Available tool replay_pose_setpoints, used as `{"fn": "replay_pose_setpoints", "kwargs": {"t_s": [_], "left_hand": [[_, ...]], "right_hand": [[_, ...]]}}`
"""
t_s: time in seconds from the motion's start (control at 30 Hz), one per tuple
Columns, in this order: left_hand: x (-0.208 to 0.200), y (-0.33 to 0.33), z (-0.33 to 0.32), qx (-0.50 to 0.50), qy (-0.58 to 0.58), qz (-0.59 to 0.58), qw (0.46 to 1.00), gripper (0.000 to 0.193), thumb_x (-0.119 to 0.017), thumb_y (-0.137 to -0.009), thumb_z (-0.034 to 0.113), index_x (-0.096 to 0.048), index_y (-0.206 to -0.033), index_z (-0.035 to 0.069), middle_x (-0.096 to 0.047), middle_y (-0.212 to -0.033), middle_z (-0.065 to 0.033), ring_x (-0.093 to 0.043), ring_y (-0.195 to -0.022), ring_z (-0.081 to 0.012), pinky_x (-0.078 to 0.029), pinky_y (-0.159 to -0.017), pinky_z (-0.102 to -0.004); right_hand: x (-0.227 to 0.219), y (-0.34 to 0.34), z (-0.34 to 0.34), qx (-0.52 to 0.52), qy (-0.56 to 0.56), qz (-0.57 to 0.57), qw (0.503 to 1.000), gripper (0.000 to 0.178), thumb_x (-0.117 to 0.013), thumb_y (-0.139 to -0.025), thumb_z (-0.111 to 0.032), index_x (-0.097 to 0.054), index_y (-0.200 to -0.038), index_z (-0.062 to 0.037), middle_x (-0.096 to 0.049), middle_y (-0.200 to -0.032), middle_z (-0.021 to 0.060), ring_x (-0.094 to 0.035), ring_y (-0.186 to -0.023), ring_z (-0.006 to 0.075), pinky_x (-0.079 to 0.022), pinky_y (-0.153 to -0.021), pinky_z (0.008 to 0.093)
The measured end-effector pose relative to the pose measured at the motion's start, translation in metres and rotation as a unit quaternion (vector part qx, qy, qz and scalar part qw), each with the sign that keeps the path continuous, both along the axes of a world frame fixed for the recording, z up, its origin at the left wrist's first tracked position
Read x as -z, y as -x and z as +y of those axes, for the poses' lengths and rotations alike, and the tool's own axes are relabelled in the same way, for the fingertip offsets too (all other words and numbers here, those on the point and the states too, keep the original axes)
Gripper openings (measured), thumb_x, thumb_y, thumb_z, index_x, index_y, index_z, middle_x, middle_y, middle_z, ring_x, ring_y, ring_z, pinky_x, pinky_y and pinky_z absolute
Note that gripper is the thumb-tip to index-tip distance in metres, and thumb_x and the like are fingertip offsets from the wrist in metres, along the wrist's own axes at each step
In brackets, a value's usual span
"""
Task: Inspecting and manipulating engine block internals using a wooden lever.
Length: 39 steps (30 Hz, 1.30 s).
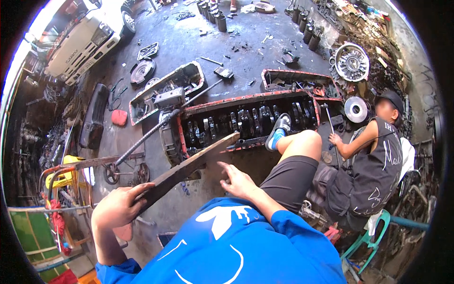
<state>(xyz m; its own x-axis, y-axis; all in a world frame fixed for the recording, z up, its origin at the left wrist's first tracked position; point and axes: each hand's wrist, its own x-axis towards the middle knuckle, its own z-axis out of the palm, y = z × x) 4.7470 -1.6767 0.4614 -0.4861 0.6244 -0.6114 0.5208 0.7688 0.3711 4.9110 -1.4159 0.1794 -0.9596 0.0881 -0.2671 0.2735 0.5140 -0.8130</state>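
My left hand grips the lower end of a long, dark wooden plank. From there the plank slants up and to the right, and its lighter, worn tip lies in front of the near edge of a large engine block. The block lies open, red along its rim, with a shiny crankshaft inside. My right hand hangs in the air to the right of the plank, fingers apart and holding nothing. My shoe is up at the block's near edge.
A co-worker crouches at the right, one hand on a long metal bar. Oil pans stand beyond the block. A long ribbed bar leans at its left. A white truck is parked at the far left.
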Motion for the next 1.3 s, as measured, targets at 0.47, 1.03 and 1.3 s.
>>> {"fn": "replay_pose_setpoints", "kwargs": {"t_s": [0.47,1.03,1.3], "left_hand": [[0.089,-0.059,0.142,0.067,-0.018,0.030,0.997,0.053,-0.057,-0.092,0.051,-0.059,-0.131,0.014,-0.066,-0.112,-0.0255,-0.065,-0.106,-0.0455,-0.052,-0.091,-0.0538],[0.169,-0.082,0.229,0.105,-0.371,-0.187,0.903,0.020,-0.073,-0.087,0.015,-0.073,-0.103,0.003,-0.069,-0.081,-0.0165,-0.068,-0.073,-0.0318,-0.053,-0.068,-0.0401],[0.201,-0.105,0.226,0.055,-0.413,-0.183,0.891,0.019,-0.071,-0.090,0.022,-0.067,-0.091,0.003,-0.067,-0.077,-0.0179,-0.066,-0.072,-0.0357,-0.051,-0.066,-0.0450]], "right_hand": [[0.003,0.023,0.023,-0.080,-0.105,0.236,0.963,0.065,-0.078,-0.068,-0.014,-0.058,-0.129,-0.0069,-0.062,-0.131,0.0102,-0.057,-0.125,0.0306,-0.045,-0.107,0.0434],[0.044,-0.007,0.094,-0.012,-0.079,0.176,0.981,0.040,-0.054,-0.090,-0.014,-0.061,-0.129,-0.0102,-0.061,-0.135,0.0087,-0.056,-0.128,0.0263,-0.045,-0.106,0.0414],[0.068,-0.021,0.096,-0.018,-0.087,0.132,0.987,0.044,-0.050,-0.092,-0.013,-0.059,-0.135,-0.0146,-0.057,-0.143,0.0065,-0.052,-0.135,0.0249,-0.046,-0.108,0.0402]]}}
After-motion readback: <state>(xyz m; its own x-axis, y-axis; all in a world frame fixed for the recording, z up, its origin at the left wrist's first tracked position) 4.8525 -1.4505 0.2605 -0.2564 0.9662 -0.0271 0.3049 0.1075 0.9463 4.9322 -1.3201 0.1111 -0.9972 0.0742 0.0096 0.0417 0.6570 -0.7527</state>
